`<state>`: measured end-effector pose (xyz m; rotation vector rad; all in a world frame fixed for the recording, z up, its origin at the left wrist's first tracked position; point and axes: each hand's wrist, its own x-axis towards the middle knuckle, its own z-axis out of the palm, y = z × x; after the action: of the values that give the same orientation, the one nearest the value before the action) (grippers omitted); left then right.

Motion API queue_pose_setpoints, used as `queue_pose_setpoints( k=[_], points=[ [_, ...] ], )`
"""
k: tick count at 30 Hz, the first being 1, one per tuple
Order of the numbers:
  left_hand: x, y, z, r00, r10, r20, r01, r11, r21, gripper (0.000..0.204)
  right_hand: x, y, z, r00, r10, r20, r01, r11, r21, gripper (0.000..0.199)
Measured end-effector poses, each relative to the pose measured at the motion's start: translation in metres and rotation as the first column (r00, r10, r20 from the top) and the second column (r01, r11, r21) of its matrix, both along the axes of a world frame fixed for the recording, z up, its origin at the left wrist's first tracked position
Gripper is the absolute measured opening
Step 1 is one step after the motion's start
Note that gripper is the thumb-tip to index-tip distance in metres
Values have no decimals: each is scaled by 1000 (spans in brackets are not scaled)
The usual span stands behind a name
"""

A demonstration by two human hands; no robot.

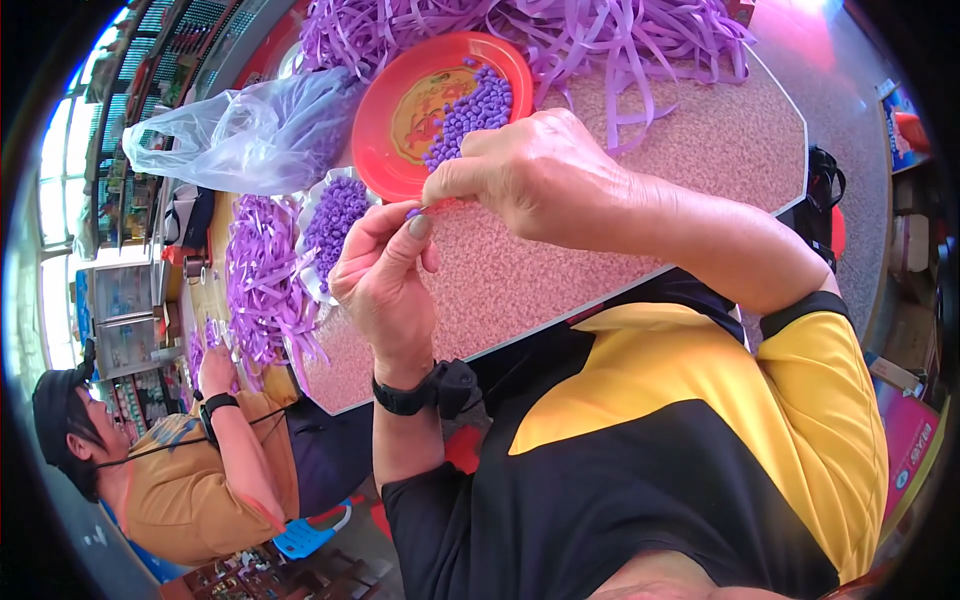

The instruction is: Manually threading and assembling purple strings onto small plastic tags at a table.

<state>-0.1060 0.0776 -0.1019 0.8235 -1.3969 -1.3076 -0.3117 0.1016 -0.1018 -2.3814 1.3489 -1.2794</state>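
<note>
Just past the near rim of a red plate point(378, 160), my two hands meet over the table. The fingertips of my left hand point(388, 275) pinch a small purple bead point(412, 213). Close against it, my right hand point(545, 178) has its thumb and forefinger pressed together. Whatever lies between those fingers is too small to make out. Many loose purple beads point(482, 108) are heaped on the right side of the plate. A white fluted dish point(309, 270) to the left holds more purple beads point(338, 215).
Piles of purple ribbon point(630, 45) cover the far side of the speckled pink table point(560, 275), with another ribbon bundle point(262, 275) at left. A clear plastic bag point(225, 135) lies beside the plate. A co-worker point(200, 470) sits at the left, one hand near ribbons.
</note>
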Motion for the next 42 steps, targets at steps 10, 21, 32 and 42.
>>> queue_pose_setpoints(
  k=[10,21,32,42],
  points=[
    [-11,6,-9,994,-17,-107,32,990,137,17,8,1,2,978,-13,208,-23,985,171,25],
    [-46,-4,17,858,-130,497,146,989,7,6,-42,-4,46,664,126,737,-134,990,-48,10],
    [-135,-33,-16,311,319,895,572,690,-444,15,-72,10,35,711,60,700,-48,998,-37,13],
    [-100,-14,17,887,-295,355,405,866,-292,2,-89,-1,-1,618,-226,753,-133,914,383,15]
  ],
)
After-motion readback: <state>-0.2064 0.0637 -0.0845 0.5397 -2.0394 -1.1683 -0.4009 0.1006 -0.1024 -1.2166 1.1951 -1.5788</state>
